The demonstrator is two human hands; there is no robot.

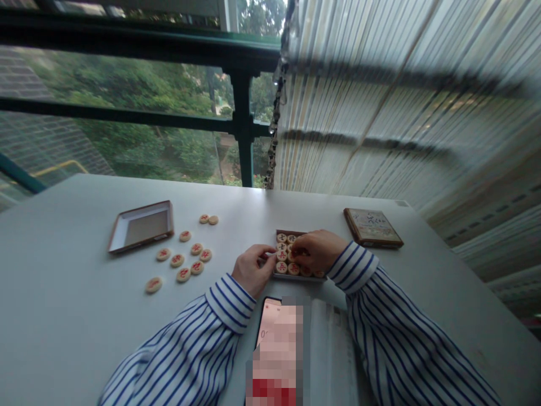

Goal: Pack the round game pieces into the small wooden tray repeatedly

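Observation:
A small box tray (282, 232) of round wooden chess discs with red and dark characters sits on the white table (63, 316) in front of me. My left hand (252, 269) grips the tray's left edge with curled fingers. My right hand (316, 251) lies over the tray's right side, fingers bent down onto the discs; what they pinch is hidden. Both arms wear blue-striped white sleeves.
Several loose discs (182, 256) lie scattered to the left, near an empty box lid (141, 226). A closed flat box (372, 227) rests at the right. A phone (267, 316) lies near my chest. Beyond the table stand a dark railing and a ribbed blind.

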